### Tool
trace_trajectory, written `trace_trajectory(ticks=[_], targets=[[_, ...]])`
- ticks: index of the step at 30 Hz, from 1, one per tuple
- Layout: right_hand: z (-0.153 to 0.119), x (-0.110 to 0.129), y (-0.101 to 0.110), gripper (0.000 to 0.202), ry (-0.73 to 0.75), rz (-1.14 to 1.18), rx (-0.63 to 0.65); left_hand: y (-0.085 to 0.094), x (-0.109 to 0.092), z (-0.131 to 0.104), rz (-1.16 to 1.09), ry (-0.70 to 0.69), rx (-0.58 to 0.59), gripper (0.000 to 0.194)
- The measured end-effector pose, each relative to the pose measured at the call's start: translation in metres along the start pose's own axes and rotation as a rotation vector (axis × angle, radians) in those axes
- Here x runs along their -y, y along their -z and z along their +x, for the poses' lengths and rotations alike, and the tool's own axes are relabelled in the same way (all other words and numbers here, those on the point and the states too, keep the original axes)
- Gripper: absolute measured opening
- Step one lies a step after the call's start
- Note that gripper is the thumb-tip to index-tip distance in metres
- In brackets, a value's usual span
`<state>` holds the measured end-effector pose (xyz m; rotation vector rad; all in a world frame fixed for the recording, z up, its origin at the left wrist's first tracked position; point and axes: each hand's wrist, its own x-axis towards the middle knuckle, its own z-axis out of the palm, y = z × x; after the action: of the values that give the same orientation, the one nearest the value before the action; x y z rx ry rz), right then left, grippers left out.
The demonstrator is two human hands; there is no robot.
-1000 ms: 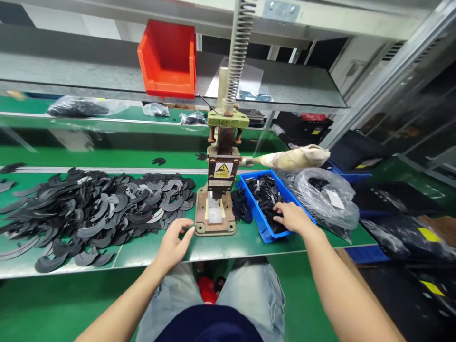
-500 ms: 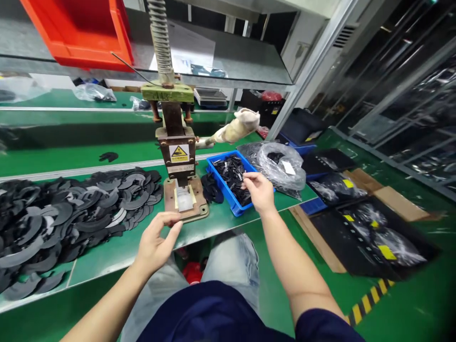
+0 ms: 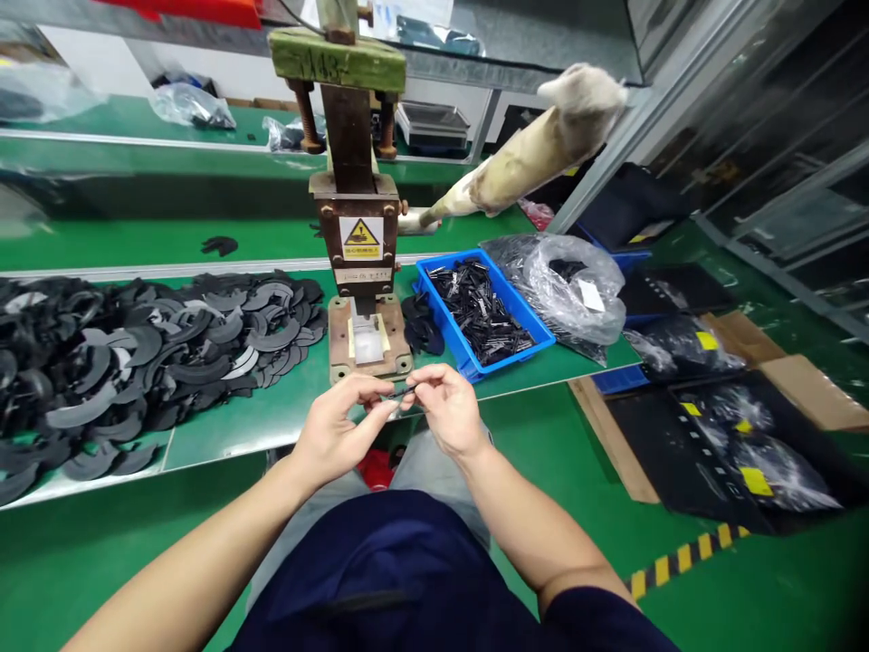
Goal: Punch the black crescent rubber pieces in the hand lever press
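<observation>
A heap of black curved pieces (image 3: 142, 344) spreads over the left of the green desk (image 3: 251, 430). Next comes the left hand (image 3: 339, 426), its grip pinching a small black part (image 3: 403, 393) between thumb and fingers, in front of the lever press (image 3: 363, 235) with its yellow warning label (image 3: 361, 237). The right hand (image 3: 449, 407) has a narrow grip on the same part's other end, near the desk's front edge. Just right of the press stands a blue bin (image 3: 520, 356) of black clips (image 3: 479, 308), with a clear plastic bag (image 3: 584, 312) beside it.
</observation>
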<state>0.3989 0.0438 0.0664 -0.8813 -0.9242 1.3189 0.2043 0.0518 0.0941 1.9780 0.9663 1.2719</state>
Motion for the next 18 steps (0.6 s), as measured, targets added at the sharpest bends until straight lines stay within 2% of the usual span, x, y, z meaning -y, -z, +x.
trace_trajectory(ticks=[8,12,15,18], targets=[[-0.002,-0.009,-0.001,0.033,-0.024,0.005,0.012,0.005,-0.003,-0.003,0.005,-0.04,0.01,0.017],[-0.003,-0.011,-0.002,0.031,-0.01,-0.06,0.029,0.009,0.004,-0.002,0.041,-0.128,0.072,0.02],[0.002,-0.003,0.001,0.032,0.003,-0.137,0.057,0.02,0.024,0.005,0.123,-0.157,0.111,0.017],[0.023,0.028,0.009,0.036,0.126,-0.263,0.03,0.037,0.061,0.024,0.293,-0.097,0.028,0.016]])
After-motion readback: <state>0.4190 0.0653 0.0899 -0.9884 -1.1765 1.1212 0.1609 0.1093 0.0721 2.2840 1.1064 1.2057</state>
